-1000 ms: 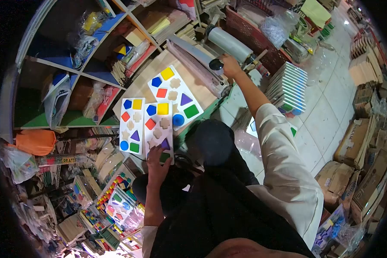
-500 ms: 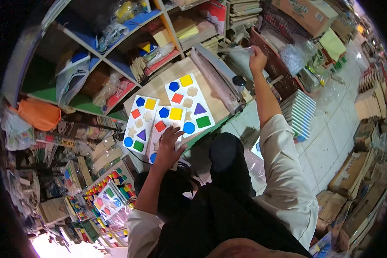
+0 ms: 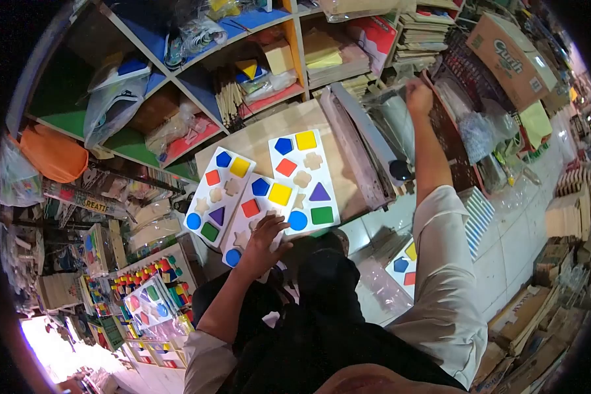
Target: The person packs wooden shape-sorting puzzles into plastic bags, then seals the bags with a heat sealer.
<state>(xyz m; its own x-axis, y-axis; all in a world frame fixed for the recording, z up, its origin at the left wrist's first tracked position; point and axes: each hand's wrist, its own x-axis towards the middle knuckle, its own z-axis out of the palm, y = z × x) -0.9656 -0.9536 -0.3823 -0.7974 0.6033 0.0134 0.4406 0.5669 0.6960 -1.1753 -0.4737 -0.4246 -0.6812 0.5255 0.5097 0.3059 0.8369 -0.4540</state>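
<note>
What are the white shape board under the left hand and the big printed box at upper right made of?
White board: probably wood, smoothly coated white; its tan star looks like bare wood. Printed box: likely cardboard, dull brown with straight folded edges.

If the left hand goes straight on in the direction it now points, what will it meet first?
Probably the neighbouring white board, near its blue circle, beside the middle board under the left hand; depth is hard to judge from this one view.
</note>
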